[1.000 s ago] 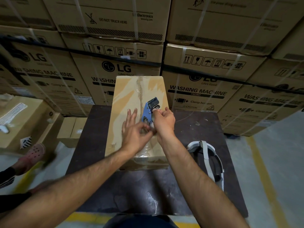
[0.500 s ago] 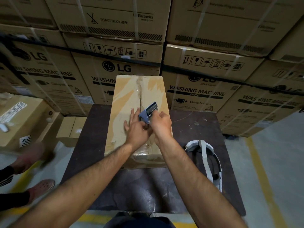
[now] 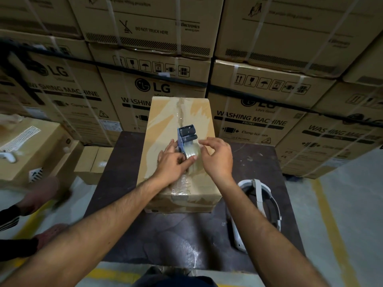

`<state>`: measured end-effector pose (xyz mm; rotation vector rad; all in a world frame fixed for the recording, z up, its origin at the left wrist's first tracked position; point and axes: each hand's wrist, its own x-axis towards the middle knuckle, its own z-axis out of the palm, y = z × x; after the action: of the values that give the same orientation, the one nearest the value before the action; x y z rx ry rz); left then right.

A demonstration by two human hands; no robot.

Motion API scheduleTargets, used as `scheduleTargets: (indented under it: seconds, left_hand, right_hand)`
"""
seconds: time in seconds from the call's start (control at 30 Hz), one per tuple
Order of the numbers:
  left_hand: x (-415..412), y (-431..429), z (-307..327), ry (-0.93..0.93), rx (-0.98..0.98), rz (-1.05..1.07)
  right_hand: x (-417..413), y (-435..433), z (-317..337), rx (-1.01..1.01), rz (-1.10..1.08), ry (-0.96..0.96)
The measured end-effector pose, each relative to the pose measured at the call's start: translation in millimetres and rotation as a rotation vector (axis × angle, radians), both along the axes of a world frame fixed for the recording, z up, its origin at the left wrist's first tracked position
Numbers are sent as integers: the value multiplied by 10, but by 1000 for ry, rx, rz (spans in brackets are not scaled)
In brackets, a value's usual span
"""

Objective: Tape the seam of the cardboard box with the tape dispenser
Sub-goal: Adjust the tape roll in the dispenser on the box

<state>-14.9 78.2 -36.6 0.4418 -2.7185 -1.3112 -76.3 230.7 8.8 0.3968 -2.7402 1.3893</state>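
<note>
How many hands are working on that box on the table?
2. The left hand grips the tape dispenser on top of the cardboard box; the right hand is just right of it, fingers loosely curled, holding nothing.

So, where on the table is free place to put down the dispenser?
Bare table lies left of the box, in front of it, and beyond the white headset. The box top is crowded: left hand, right hand, dispenser.
</note>
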Motion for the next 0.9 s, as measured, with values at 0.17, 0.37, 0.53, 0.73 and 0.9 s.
scheduleTargets:
  seconds: [0.17, 0.37, 0.53, 0.73, 0.9]
  left_hand:
    - [2, -16, -42, 40, -11, -32]
    - [-18, -7, 32, -10, -51, -43]
    - [-28, -20, 24, 39, -71, -57]
    - [-84, -66, -6, 48, -19, -74]
    - [-133, -96, 28, 25, 24, -98]
  right_hand:
    - [-178, 5, -34, 247, 242, 467]
    - [-616, -36, 219, 481, 574, 714]
    - [-851, -80, 446, 593, 809, 797]
    - [-977, -205, 742, 728, 967, 775]
    - [-1057, -195, 733, 710, 948, 689]
